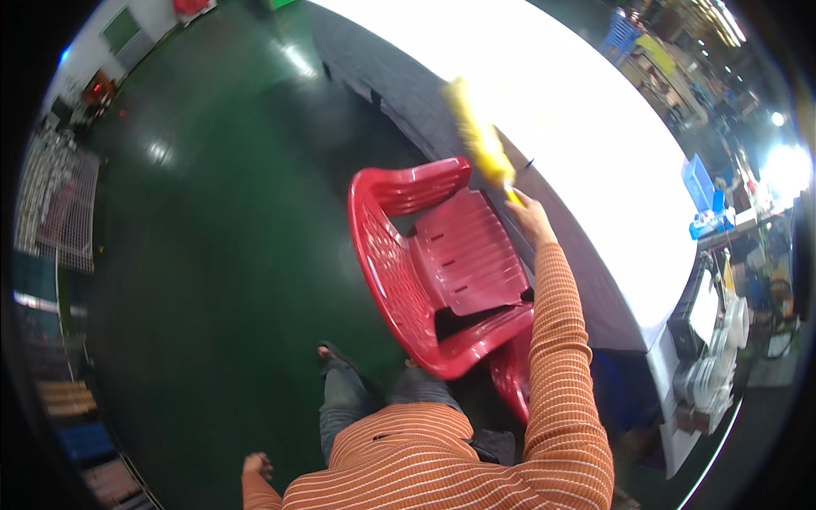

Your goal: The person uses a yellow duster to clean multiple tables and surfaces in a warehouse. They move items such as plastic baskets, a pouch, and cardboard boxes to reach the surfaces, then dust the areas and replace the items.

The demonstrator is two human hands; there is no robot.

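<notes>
My right hand (pixel 533 219) is closed around the yellow handle of a fluffy yellow duster (pixel 481 140), blurred by motion. The duster's head points away from me, over the near edge of a long table with a white top (pixel 586 110). Just left of and below this hand stands a red plastic armchair (pixel 467 246), its seat facing the table. Down at my left side hangs my left hand (pixel 257 465), away from everything, its fingers loosely bent and nothing visible in them.
Another red chair (pixel 512 374) is partly hidden by the armchair and my arm. Grey cloth (pixel 408 98) hangs down the table's side. Blue bins (pixel 699 183) and stacked white round items (pixel 710 374) are at the right. Green floor (pixel 212 255) stretches left toward wire mesh racks (pixel 72 204).
</notes>
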